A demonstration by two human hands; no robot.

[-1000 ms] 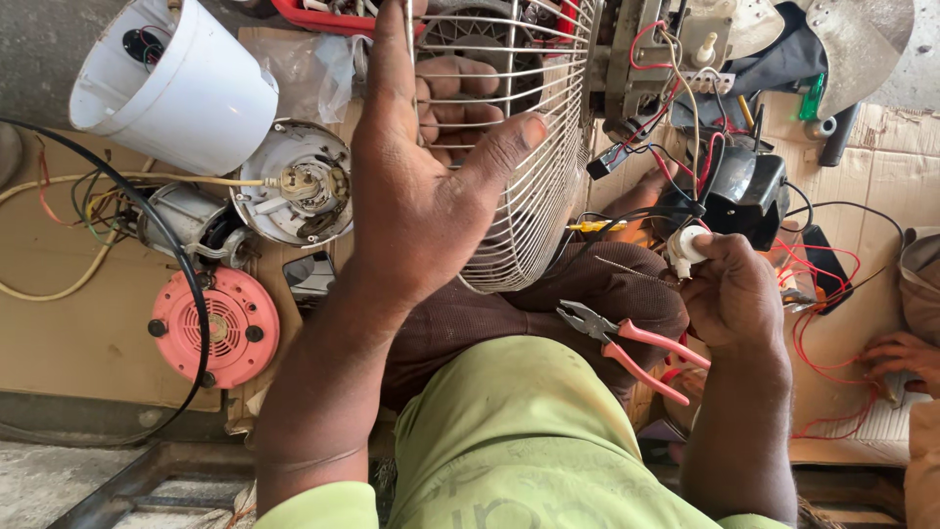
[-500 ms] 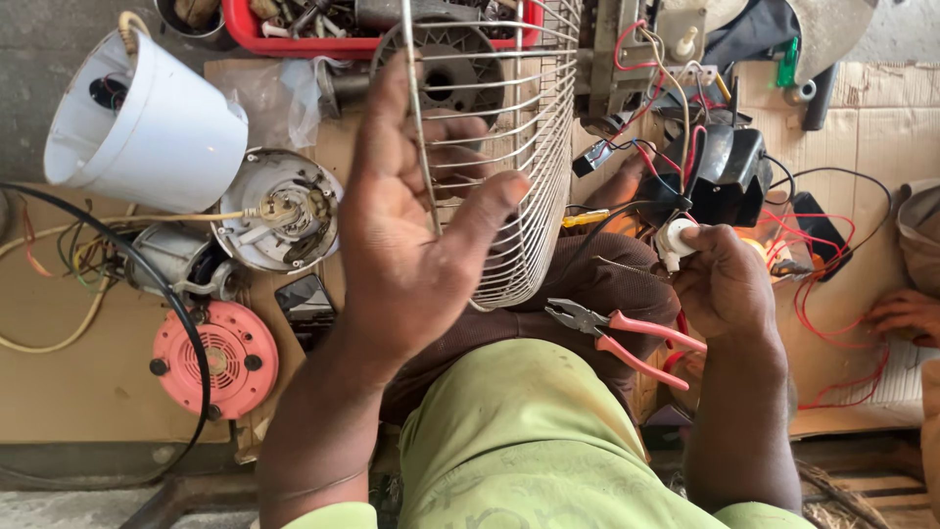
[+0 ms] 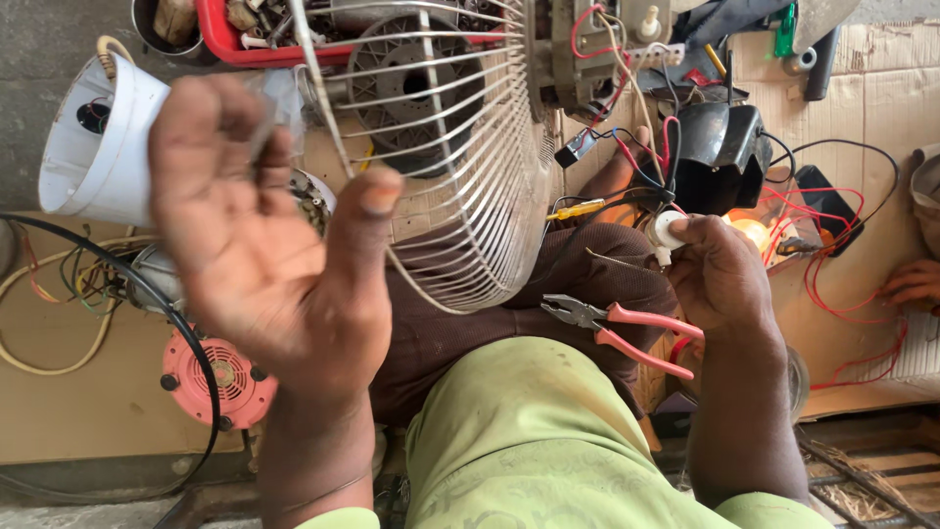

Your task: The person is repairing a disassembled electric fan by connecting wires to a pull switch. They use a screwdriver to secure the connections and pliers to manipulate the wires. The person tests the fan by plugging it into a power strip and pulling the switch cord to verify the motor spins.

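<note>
My green shirt (image 3: 529, 441) nearest, brown trousers beyond. Pink-handled pliers (image 3: 617, 328) rest on my thigh. My left hand (image 3: 264, 245) raised, palm open, fingers spread, holding nothing, just beside wire fan guard (image 3: 470, 186). My right hand (image 3: 720, 274) pinches small white lamp holder (image 3: 671, 230) with red wires. Floor covered in brown cardboard (image 3: 59, 411); pink round fan part (image 3: 220, 377) at left, white plastic motor cover (image 3: 98, 147) beyond it, red tray (image 3: 230, 34) farthest.
</note>
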